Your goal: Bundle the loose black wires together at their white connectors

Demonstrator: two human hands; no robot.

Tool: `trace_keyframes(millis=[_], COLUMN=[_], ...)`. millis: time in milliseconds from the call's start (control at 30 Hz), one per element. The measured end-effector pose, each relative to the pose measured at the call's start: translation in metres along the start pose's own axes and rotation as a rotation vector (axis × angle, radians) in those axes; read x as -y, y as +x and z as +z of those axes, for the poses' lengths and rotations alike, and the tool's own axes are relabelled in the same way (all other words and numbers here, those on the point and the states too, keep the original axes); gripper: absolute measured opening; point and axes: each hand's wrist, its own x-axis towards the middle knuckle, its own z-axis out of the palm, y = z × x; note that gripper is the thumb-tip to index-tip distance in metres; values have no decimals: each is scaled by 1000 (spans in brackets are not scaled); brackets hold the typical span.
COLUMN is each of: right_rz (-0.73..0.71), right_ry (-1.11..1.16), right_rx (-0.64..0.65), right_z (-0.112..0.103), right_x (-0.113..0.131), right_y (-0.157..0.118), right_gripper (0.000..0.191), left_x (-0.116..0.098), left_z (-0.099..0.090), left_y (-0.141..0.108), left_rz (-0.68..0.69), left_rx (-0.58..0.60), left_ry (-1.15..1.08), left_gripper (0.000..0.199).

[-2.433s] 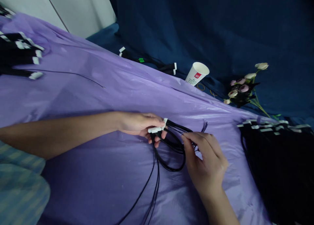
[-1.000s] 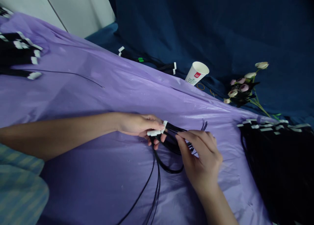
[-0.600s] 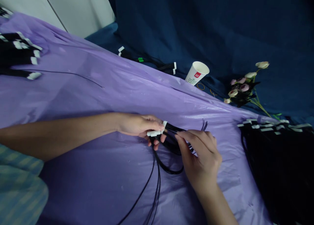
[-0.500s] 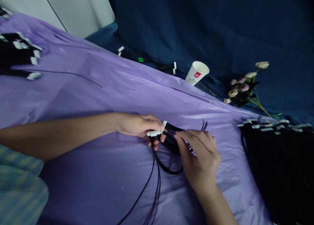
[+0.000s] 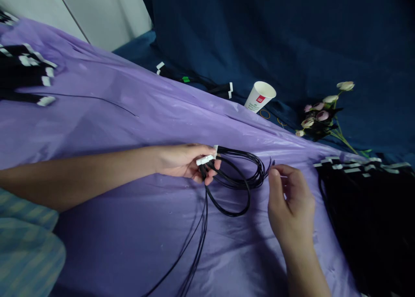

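Note:
My left hand [image 5: 197,163] is closed around a looped bundle of black wires, gripping it at its white connectors [image 5: 205,159]. From that grip, the coiled black wires [image 5: 259,169] spread rightward, and several loose strands hang down toward the near edge of the view. My right hand [image 5: 292,202] is just right of the coil, thumb and forefinger together beside the upright wire ends [image 5: 272,161]. Whether a strand is between those fingertips is too small to make out.
Purple sheeting [image 5: 129,241] covers the work surface. Black wire bundles with white connectors lie at the right [image 5: 366,219] and left [image 5: 22,78]. Behind are a paper cup [image 5: 261,96], rubber bands [image 5: 265,113] and artificial flowers [image 5: 320,115]. A single wire [image 5: 97,98] lies at left.
My right hand has moved right, from beside the connectors to the wire ends, uncovering the coil. My left hand has risen slightly in view with the connectors still in its grip.

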Motion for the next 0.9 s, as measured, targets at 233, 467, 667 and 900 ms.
trace_keyframes(millis=[233,467,667,900], right_rz=[-89,-229,-283,-313], right_ry=[19,245,248,162], right_rx=[288,268,219,222], right_z=[5,18,24,27], right_x=[-4,15,20,24], right_y=[0,-6,-10,-12], right_gripper=[11,15,10,5], left_x=[-4,-5,-5,-5], left_z=[0,2,2,3], left_y=[-1,-2,-3,-3], left_rz=[30,40,32,25], left_rx=[-22,-44,-53,-65], left_ry=[-140,-157,-141,-116], left_gripper=[30,31,31,31])
